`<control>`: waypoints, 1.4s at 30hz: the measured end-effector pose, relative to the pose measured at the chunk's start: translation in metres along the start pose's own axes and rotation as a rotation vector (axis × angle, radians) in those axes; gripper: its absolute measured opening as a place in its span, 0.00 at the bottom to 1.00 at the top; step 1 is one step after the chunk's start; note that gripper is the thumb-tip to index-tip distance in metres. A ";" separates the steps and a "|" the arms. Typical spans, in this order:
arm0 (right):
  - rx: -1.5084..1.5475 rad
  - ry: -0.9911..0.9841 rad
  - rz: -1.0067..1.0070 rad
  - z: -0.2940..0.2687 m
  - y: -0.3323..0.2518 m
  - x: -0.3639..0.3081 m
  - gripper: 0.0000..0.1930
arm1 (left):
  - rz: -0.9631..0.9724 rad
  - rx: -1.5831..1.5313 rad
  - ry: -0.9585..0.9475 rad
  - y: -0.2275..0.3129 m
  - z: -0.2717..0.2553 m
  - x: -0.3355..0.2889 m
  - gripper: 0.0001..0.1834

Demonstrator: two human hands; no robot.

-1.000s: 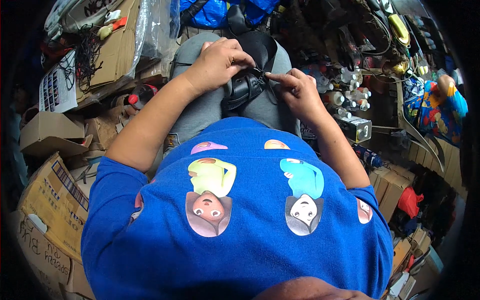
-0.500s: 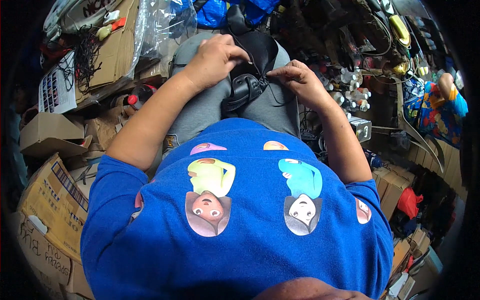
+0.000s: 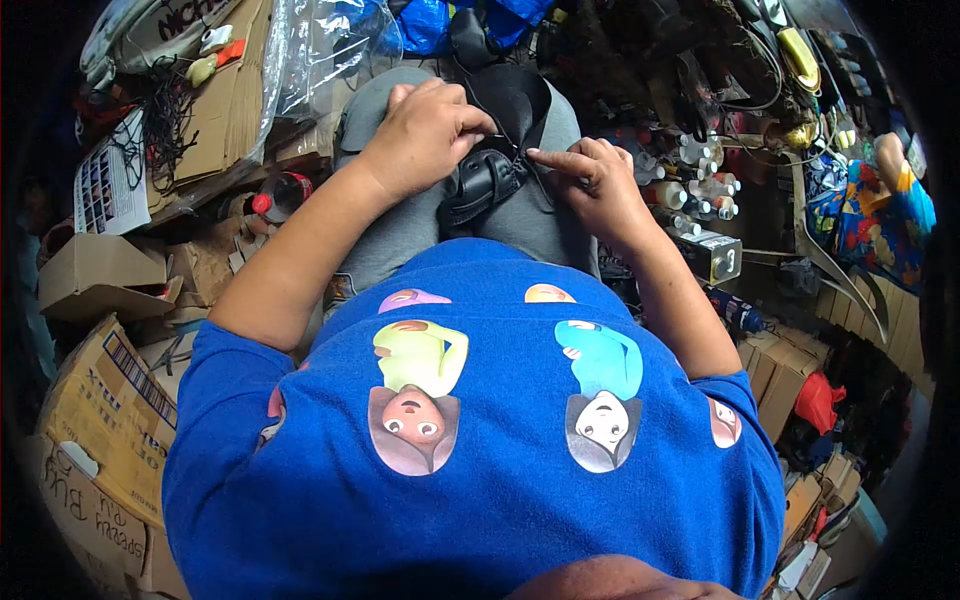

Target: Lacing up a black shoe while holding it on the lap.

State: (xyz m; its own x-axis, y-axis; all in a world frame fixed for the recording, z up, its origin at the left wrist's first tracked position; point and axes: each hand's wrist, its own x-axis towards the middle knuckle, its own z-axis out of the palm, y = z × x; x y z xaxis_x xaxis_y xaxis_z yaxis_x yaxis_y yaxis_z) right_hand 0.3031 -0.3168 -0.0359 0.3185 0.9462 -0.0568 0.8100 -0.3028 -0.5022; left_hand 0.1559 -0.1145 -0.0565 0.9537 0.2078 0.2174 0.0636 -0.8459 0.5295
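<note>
A black leather shoe (image 3: pixel 482 188) lies in my lap between my grey-clad thighs, with a wide black strap (image 3: pixel 508 92) looping up behind it. My left hand (image 3: pixel 428 132) is above the shoe's left side, its thumb and forefinger pinched together. From those fingertips a thin pale line, perhaps a needle or thread, runs toward the shoe's edge. At the shoe's right edge is my right hand (image 3: pixel 603 185), forefinger stretched to the rim and the other fingers curled under. Whatever its fingertips pinch is too small to make out.
Another black shoe (image 3: pixel 474 40) lies beyond my knees, near blue plastic (image 3: pixel 424 25). Flattened cardboard (image 3: pixel 215 110) and clear plastic wrap are at the left. Several small bottles (image 3: pixel 700 185) and a square tin (image 3: pixel 718 255) stand at the right. Another person's arm (image 3: pixel 888 160) shows at far right.
Both hands have shifted slightly nearer to me, and my right hand has come a little to the left. The shoe has moved slightly leftward in my lap.
</note>
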 end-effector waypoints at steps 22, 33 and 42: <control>0.343 -0.121 0.112 -0.002 0.024 0.022 0.18 | 0.056 -0.099 -0.124 -0.013 0.012 0.012 0.10; 0.449 -0.152 0.091 0.002 0.032 0.023 0.16 | 0.089 -0.232 -0.021 -0.018 0.016 0.012 0.10; 0.462 -0.170 0.082 -0.001 0.032 0.023 0.16 | 0.052 -0.219 -0.117 -0.020 0.016 0.012 0.10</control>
State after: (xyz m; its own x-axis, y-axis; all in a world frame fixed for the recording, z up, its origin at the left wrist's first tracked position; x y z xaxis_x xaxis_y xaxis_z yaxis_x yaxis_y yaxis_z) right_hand 0.3364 -0.3052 -0.0527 0.2559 0.9383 -0.2325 0.4707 -0.3310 -0.8179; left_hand 0.1710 -0.1032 -0.0775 0.9824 0.0976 0.1594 -0.0397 -0.7246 0.6881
